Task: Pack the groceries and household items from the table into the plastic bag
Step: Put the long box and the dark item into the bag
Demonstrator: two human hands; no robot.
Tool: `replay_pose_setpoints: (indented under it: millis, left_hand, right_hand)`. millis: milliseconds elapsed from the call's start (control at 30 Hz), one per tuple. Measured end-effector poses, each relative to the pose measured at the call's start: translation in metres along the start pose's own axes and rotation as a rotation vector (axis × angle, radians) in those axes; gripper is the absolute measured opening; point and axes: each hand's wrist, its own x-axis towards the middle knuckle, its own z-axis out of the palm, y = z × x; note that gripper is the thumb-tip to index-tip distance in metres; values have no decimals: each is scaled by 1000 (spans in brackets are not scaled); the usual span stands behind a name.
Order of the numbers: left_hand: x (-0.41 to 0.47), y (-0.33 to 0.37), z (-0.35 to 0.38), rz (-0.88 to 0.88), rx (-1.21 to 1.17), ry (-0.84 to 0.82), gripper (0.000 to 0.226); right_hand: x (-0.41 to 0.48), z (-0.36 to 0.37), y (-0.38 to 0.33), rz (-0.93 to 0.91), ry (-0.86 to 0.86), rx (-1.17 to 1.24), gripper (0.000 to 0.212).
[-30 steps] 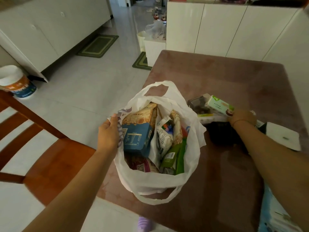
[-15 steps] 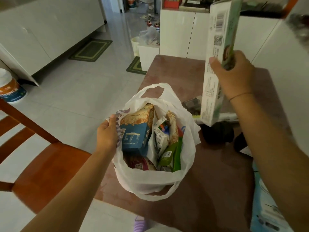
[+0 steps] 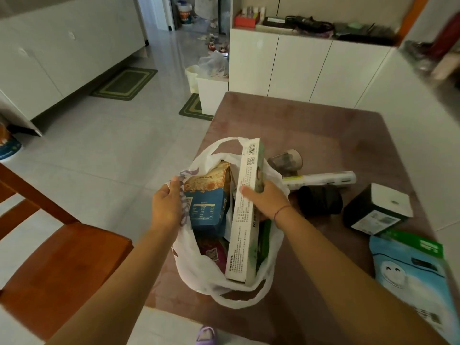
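A: Bag sits on the table, left hand pinching its rim open.

B: Right hand grips the long box, half inside; it may snag and tear the plastic.

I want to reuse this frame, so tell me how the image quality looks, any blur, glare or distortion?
Head view: dim, flat indoor light; wide-angle bending at the edges; motion blur at far right, smearing the blue pouch; window sheen on the floor tiles; the long box and plastic bag stay fairly sharp.
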Motion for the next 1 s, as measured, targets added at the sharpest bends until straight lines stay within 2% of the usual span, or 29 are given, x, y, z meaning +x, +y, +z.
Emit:
replay_pose_setpoints:
  millis: [67,200,367,467,533,600,667,733,800,900,967,1000]
  left_hand:
    - [-1,1,0,6,-7,-14,38]
    - [-1,0,0,-4,-10,-39,36]
    - [1,0,2,-20,4,-21,38]
    - [2,2,2,29,24,-16,41]
    - [6,-2,4,117,156,35,48]
    - [6,-4,5,284,419,156,58]
    - [1,-3,8,536,680,242,63]
    - [-8,-1,19,798,842,148,60]
    - [-19,1,39,921,955,-101,61]
    - [-25,-10,73,857,1124,-386,78]
    - [-20,-17,86,827,1202,-438,87]
    - [-18,-18,89,822,1217,-452,90]
  right_hand:
    - [-3,14,4,14,-20,-100,63]
    - [-6,32,4,8,50,-372,82]
    - [-9,39,1,57,50,-487,87]
    - [-4,34,-2,-6,181,-535,79]
    - [1,22,-6,-143,368,-512,62]
    - [11,3,-11,-250,535,-486,46]
    - [29,-16,-14,-224,579,-508,46]
    - [51,-27,-18,-107,445,-499,62]
    - [70,-33,-23,6,233,-368,67]
    - [85,-36,-28,91,4,-166,46]
    - [90,-34,-30,85,5,-145,39]
    - [93,-33,-31,52,60,-143,36]
